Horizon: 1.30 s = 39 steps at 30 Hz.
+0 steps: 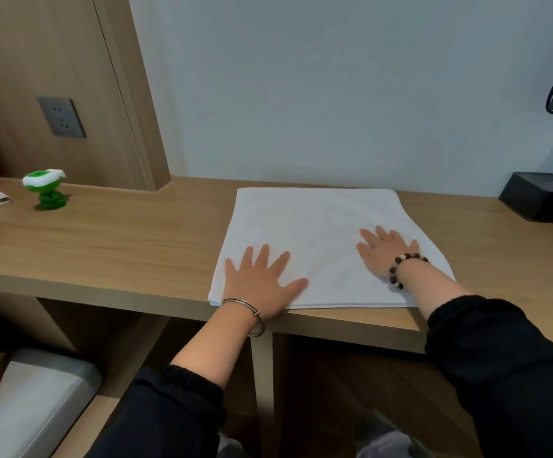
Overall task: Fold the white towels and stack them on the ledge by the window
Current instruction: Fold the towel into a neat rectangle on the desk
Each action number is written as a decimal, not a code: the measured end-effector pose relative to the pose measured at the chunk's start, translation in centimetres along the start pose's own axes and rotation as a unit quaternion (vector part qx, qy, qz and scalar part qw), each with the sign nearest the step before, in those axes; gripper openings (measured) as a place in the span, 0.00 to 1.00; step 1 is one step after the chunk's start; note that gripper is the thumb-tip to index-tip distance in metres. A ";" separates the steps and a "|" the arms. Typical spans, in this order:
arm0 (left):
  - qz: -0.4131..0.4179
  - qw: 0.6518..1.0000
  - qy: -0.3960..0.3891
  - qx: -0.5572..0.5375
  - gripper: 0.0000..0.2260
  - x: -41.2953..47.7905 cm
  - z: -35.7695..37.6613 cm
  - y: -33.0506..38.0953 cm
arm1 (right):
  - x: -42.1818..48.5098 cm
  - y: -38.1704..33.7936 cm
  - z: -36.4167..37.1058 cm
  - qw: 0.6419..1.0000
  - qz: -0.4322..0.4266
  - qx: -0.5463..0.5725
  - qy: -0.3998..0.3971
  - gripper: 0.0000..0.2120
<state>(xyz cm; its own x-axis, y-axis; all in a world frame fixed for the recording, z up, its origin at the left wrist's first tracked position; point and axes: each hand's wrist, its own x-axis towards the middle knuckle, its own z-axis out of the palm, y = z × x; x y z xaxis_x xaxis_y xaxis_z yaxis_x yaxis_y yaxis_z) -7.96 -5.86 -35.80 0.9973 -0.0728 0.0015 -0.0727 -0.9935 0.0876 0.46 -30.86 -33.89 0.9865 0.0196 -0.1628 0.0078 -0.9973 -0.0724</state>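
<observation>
Pressing white towel (318,239) flat on wood-grain counter (119,246).
Left hand (260,282), right hand (385,251): fingers splayed, grasping nothing; towel square, soft, smooth.

No legible text, labels, brands or numbers, towel (321,233) plain white, socket (61,117) face too small to make out any marking, black box (539,200) showing no lettering

Soft, even, dimmish indoor light, faint shadows, no glare; wide-angle bending at the edges, slight overall softness.
</observation>
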 end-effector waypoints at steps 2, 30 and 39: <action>0.008 1.000 -0.002 -0.003 0.32 0.2 0.0 -0.2 | 0.1 0.4 -0.2 1.000 0.009 0.001 0.001 0.26; 0.015 0.997 -0.070 0.033 0.27 2.7 -1.2 0.2 | -5.6 1.2 0.7 0.996 -0.088 -0.011 -0.006 0.27; 0.027 0.992 -0.013 0.121 0.26 5.0 -3.8 4.5 | -4.7 -0.1 1.8 0.999 0.033 0.019 0.025 0.28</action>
<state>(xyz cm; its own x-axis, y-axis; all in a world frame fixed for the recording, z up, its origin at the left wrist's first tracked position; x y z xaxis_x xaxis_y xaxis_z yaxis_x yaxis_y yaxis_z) -3.30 -10.33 -31.61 0.9916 -0.1265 -0.0265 -0.1290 -0.9796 -0.1543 -4.44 -30.73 -34.88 0.9916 -0.0504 -0.1190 -0.0625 -0.9930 -0.1003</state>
